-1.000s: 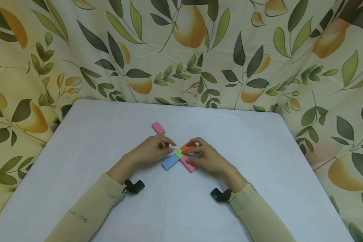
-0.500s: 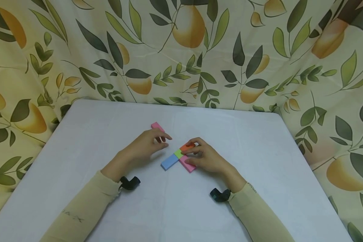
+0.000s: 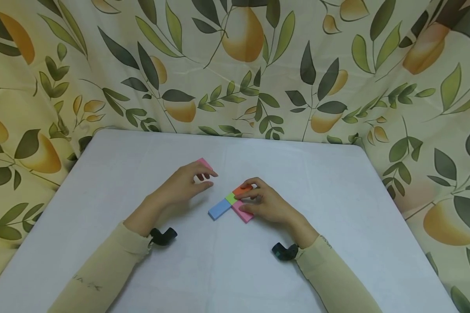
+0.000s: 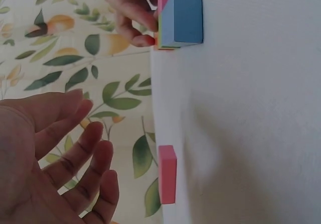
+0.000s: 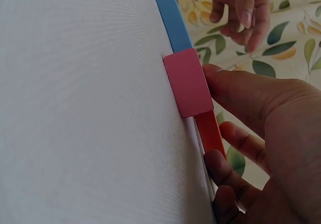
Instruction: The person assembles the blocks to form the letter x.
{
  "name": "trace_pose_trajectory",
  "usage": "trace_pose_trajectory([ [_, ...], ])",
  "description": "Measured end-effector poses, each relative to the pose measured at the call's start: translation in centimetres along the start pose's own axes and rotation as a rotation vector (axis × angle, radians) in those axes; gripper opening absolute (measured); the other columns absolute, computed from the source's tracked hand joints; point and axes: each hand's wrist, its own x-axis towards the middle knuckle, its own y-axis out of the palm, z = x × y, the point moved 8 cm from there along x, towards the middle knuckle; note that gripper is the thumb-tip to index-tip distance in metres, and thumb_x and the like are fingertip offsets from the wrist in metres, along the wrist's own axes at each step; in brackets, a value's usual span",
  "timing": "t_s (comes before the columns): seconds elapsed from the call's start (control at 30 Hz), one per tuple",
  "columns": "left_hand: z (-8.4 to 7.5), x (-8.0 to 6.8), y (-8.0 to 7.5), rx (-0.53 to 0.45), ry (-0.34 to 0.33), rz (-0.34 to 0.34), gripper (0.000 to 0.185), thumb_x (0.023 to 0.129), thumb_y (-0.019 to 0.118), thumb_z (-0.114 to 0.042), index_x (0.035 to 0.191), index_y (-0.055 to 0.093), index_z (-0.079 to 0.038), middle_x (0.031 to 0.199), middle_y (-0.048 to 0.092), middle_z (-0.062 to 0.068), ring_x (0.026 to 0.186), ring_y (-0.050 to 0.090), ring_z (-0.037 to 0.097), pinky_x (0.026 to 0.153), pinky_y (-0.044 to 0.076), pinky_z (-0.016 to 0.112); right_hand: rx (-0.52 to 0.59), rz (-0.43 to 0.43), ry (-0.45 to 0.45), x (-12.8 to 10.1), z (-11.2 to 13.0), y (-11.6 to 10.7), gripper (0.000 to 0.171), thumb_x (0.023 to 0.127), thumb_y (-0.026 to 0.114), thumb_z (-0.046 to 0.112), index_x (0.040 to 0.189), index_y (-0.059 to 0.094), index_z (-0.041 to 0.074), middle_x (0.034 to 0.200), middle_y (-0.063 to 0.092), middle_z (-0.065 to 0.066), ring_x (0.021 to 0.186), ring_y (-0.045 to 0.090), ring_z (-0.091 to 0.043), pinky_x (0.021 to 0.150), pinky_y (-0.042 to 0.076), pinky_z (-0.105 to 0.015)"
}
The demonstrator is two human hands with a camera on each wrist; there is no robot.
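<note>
Near the table's middle, a blue block (image 3: 219, 210), a small green block (image 3: 230, 198), an orange block (image 3: 239, 191) and a pink block (image 3: 241, 214) lie flat against one another. My right hand (image 3: 270, 203) rests its fingertips on this group, the thumb (image 5: 225, 78) at the pink block and other fingers at the green and orange ones. Farther back lies a second pink block (image 3: 205, 163), partly hidden behind my left hand (image 3: 182, 184). That hand hovers above the table with loosely bent fingers and holds nothing; in the left wrist view it is apart from the lone pink block (image 4: 167, 176).
A white cloth covers the table (image 3: 329, 182). Behind it and along its sides hangs a leaf-and-fruit patterned curtain (image 3: 235, 78). Black wrist cameras sit at the left cuff (image 3: 164, 237) and the right cuff (image 3: 285, 251).
My left hand has moved left and slightly back from the block group, now covering part of the lone pink block. The right hand and the grouped blocks have stayed in place.
</note>
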Motion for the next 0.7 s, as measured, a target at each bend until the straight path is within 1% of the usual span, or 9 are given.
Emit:
trace_pose_trajectory([
  [0.13, 0.0, -0.3, -0.6, 0.017, -0.018, -0.015, 0.021, 0.093, 0.065, -0.033, 0.114, 0.064, -0.031, 0.108, 0.060, -0.009, 0.103, 0.056, 0.013, 0.086, 0.049, 0.036, 0.010, 0.002, 0.008, 0.1, -0.1, 0.1, 0.031, 0.086, 0.074, 0.028, 0.115, 0.070, 0.036, 0.132, 0.045, 0.012, 0.129, 0.040, -0.014, 0.103, 0.037, -0.043],
  [0.27, 0.1, -0.5, -1.1, 0.017, -0.031, -0.028, 0.020, 0.093, 0.064, -0.032, 0.112, 0.065, -0.031, 0.113, 0.062, -0.004, 0.111, 0.057, 0.018, 0.091, 0.049, 0.040, 0.020, 0.000, 0.005, 0.1, -0.2, 0.1, 0.030, 0.086, 0.073, 0.028, 0.115, 0.070, 0.035, 0.133, 0.045, 0.012, 0.130, 0.039, -0.014, 0.104, 0.036, -0.043],
  [0.33, 0.1, -0.6, -1.3, 0.019, -0.024, -0.039, 0.018, 0.093, 0.064, -0.031, 0.111, 0.065, -0.031, 0.115, 0.062, -0.003, 0.114, 0.056, 0.020, 0.092, 0.048, 0.041, 0.021, 0.001, 0.004, 0.1, -0.3, 0.1, 0.030, 0.086, 0.073, 0.029, 0.115, 0.070, 0.035, 0.133, 0.044, 0.012, 0.130, 0.039, -0.014, 0.105, 0.036, -0.044],
  [0.43, 0.0, -0.7, -1.8, 0.030, -0.017, -0.063, 0.018, 0.093, 0.064, -0.031, 0.111, 0.066, -0.033, 0.114, 0.061, -0.008, 0.116, 0.055, 0.020, 0.094, 0.046, 0.042, 0.028, 0.003, 0.008, 0.1, -0.4, 0.1, 0.029, 0.087, 0.073, 0.030, 0.115, 0.070, 0.034, 0.133, 0.044, 0.012, 0.130, 0.039, -0.015, 0.104, 0.036, -0.044],
  [0.53, 0.1, -0.8, -2.3, 0.038, -0.016, -0.088, 0.019, 0.093, 0.065, -0.030, 0.111, 0.066, -0.035, 0.115, 0.059, -0.010, 0.118, 0.053, 0.019, 0.096, 0.045, 0.043, 0.029, 0.003, 0.016, 0.1, -0.4, 0.1, 0.029, 0.086, 0.073, 0.031, 0.115, 0.070, 0.035, 0.131, 0.044, 0.014, 0.130, 0.039, -0.014, 0.103, 0.037, -0.043],
  [0.7, 0.2, -1.2, -3.3, 0.054, -0.030, -0.132, 0.019, 0.092, 0.066, -0.031, 0.111, 0.068, -0.032, 0.117, 0.058, -0.010, 0.115, 0.051, 0.016, 0.094, 0.045, 0.043, 0.038, 0.002, 0.005, 0.1, -0.4, 0.1, 0.029, 0.086, 0.073, 0.029, 0.115, 0.070, 0.035, 0.131, 0.045, 0.014, 0.129, 0.039, -0.014, 0.104, 0.036, -0.043],
])
